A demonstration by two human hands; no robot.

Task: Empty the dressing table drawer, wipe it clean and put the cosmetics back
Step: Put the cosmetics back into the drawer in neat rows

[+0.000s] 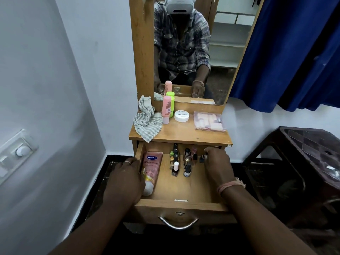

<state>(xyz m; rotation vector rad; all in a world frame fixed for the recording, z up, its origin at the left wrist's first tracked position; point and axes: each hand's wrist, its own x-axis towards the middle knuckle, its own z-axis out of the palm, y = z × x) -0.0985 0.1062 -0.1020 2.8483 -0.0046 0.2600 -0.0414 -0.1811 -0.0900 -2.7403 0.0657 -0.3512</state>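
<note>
Your drawer stands pulled out toward you, a shallow box of smooth honey-coloured wood with a curved metal handle on its front.

Your left hand sits at the drawer's 9 o'clock edge, its fingers curled closed against the side wall and the pink Vaseline tube. That soft plastic tube lies flat along the left wall with its white cap at the 6 o'clock end.

Your right hand is at the 2 o'clock corner, fingers pinched on a small dark bottle with a pale cap.

Around 12 o'clock in the drawer, a cluster of small glass nail polish bottles and dark cylindrical lipsticks stands upright, packed close together. The wooden floor at the 6 o'clock end is bare.

On the counter above lie more things:
- A crumpled grey-and-white checked cloth at 9 o'clock, one corner drooping over the front edge.
- Just beside it, a tall pink bottle touching a lime-green bottle behind it.
- A round, flat white nail polish remover tub at the centre.
- A clear rectangular plastic case of pale pink cosmetics at 3 o'clock.

The wood-framed mirror rises at the back of the counter.
</note>
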